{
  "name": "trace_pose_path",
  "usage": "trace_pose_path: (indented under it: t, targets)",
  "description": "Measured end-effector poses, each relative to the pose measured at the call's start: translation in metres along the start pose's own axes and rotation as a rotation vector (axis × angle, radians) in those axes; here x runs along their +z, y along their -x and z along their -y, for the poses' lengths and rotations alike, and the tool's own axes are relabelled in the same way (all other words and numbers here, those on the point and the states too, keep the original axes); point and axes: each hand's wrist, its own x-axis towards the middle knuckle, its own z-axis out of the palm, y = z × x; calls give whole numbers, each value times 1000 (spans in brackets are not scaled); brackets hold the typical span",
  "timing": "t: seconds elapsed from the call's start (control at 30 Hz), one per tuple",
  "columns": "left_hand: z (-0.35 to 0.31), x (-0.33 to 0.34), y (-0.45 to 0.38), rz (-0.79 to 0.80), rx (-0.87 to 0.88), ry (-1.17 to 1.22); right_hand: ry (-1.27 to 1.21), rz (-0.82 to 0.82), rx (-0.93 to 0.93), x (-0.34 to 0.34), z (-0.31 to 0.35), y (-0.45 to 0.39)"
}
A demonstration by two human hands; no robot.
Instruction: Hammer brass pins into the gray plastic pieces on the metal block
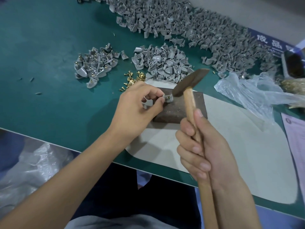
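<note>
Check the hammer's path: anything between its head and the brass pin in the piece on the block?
Nothing visible. The hammer head sits right at the brass pin in the gray plastic piece on the metal block. The left hand pinches the piece from its left side, fingertips close beside the pin. The right hand grips the handle.

My left hand covers most of the gray plastic piece; only its right end shows, at the block's left edge. The brass pin in it is too small to judge how deep it sits. The hammer head is motion-blurred; whether it touches the pin I cannot tell. My right hand hides the middle of the handle. The big gray pile runs past the top edge. The bag's contents are unclear.
</note>
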Motion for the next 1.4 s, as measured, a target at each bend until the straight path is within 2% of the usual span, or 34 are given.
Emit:
trace_pose_path:
  t: [0.33,0.47,0.67,0.8,0.93,1.03,1.17,1.4]
  targets:
    - [0,-1,-1,-4,19,-17,71,2,-38,3,-1,5]
    - [0,-1,0,-6,34,23,200,-56,19,9,-1,4]
    - [-1,-1,-1,-6,22,27,177,-74,-23,12,-2,2]
    - [-1,-1,-1,5,24,-13,123,-5,-77,10,-5,4]
    - [-1,-2,-1,-1,18,23,210,-53,-21,8,-7,5]
    - [0,-1,0,-5,33,-18,156,0,-65,10,-5,4]
    - [1,-1,0,-3,27,26,221,-54,-39,11,-7,0]
    - [-1,-2,0,2,34,28,190,-22,-35,11,-11,-2]
